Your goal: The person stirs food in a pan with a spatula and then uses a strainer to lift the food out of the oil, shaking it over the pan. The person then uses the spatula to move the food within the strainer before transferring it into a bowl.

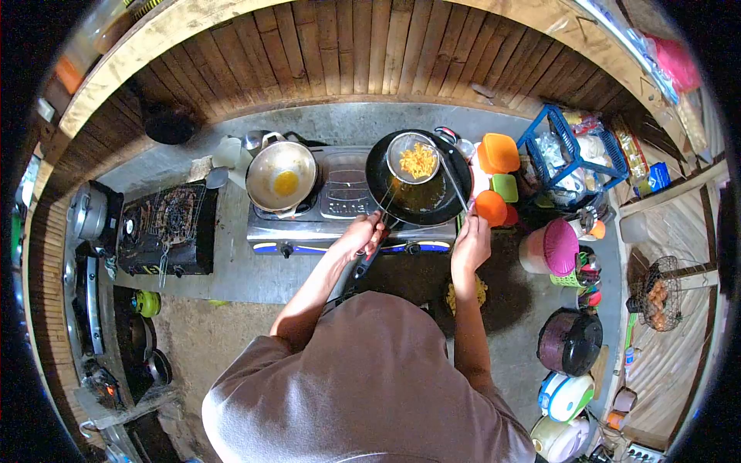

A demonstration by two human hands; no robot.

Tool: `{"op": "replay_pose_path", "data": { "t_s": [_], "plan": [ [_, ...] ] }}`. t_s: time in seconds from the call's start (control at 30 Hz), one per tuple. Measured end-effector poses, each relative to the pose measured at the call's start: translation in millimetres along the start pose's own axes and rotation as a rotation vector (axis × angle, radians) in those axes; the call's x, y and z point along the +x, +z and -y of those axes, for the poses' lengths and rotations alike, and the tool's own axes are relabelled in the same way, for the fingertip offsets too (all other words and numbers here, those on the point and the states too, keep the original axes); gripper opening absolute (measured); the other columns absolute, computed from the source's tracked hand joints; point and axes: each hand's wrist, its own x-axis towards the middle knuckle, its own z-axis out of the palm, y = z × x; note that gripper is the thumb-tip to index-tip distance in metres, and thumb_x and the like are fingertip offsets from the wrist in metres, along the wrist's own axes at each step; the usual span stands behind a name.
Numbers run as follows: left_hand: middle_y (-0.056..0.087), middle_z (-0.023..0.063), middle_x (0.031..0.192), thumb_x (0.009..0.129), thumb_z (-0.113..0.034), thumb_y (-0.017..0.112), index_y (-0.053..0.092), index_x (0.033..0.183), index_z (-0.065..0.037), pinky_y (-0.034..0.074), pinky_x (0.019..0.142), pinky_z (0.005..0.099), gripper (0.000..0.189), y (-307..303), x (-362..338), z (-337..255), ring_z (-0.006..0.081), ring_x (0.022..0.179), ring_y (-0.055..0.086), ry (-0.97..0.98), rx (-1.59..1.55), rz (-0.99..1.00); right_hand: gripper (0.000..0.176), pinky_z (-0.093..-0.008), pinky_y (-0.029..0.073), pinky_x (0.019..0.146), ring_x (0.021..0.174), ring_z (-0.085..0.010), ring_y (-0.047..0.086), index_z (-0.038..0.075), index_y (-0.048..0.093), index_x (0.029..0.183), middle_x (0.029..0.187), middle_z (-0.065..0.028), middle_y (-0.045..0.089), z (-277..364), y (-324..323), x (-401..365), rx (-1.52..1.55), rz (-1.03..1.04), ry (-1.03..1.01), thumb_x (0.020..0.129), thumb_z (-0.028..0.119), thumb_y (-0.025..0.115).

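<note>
A round wire strainer [414, 159] with yellow-orange fried pieces [419, 161] is over a black wok [401, 210], which has dark oil in it. My left hand [363, 235] is closed on what appears to be the strainer's thin wire handle, just above the wok's black handle [363, 267]. My right hand [471, 243] grips a long metal utensil [455, 183]; it reaches the strainer's right rim, and its working end cannot be made out. The wok sits on the right side of a Rinnai gas stove [347, 239].
A pale pan [282, 176] with yellow liquid stands on the stove's left side. Orange and green containers [499, 153] crowd the wok's right, near a blue basket [571, 147]. A bowl of yellow pieces [480, 294] is partly behind my right forearm. A black grill-topped burner [168, 230] stands at left.
</note>
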Motion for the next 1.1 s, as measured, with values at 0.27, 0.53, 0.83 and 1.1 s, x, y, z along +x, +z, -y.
{"op": "replay_pose_path", "data": {
  "t_s": [0.27, 0.53, 0.83, 1.1],
  "plan": [
    [0.035, -0.0043, 0.048, 0.105, -0.04, 0.033, 0.041, 0.071, -0.016, 0.028, 0.031, 0.0258, 0.043, -0.7, 5.7, 18.4, 0.0089, 0.032, 0.031, -0.054, -0.141, 0.025, 0.008, -0.0411, 0.051, 0.068, 0.085, -0.0295, 0.061, 0.01, 0.065, 0.094, 0.091, -0.0082, 0.059, 18.5, -18.2, 4.7, -0.01, 0.028, -0.019, 0.092, 0.016, 0.06],
    [0.035, -0.0037, 0.049, 0.105, -0.037, 0.031, 0.043, 0.078, -0.013, 0.031, 0.035, 0.0275, 0.038, -5.6, 12.8, 17.7, 0.0096, 0.034, 0.031, -0.089, -0.281, 0.075, 0.016, -0.0426, 0.052, 0.078, 0.097, -0.0316, 0.061, 0.009, 0.065, 0.106, 0.1, -0.0107, 0.06, 10.6, -18.9, -12.6, 0.063, 0.122, 0.004, 0.093, 0.015, 0.058],
    [0.035, -0.0051, 0.051, 0.106, -0.038, 0.031, 0.041, 0.076, -0.016, 0.029, 0.034, 0.0249, 0.038, 15.6, 9.5, 12.2, 0.0084, 0.035, 0.03, -0.094, -0.25, 0.023, 0.018, -0.0441, 0.052, 0.076, 0.095, -0.0338, 0.061, 0.008, 0.063, 0.108, 0.1, -0.0128, 0.059, 40.2, -33.6, -14.0, 0.037, 0.221, 0.084, 0.091, 0.012, 0.058],
    [0.037, -0.0059, 0.055, 0.106, -0.035, 0.037, 0.044, 0.082, -0.014, 0.025, 0.031, 0.0224, 0.033, 14.7, -12.8, -11.7, 0.0051, 0.036, 0.028, -0.101, -0.232, 0.038, 0.028, -0.0474, 0.048, 0.081, 0.093, -0.041, 0.06, 0.0, 0.06, 0.116, 0.099, -0.024, 0.064, 27.7, -36.8, -14.8, 0.263, 0.206, 0.133, 0.1, 0.02, 0.049]
  ]
}}
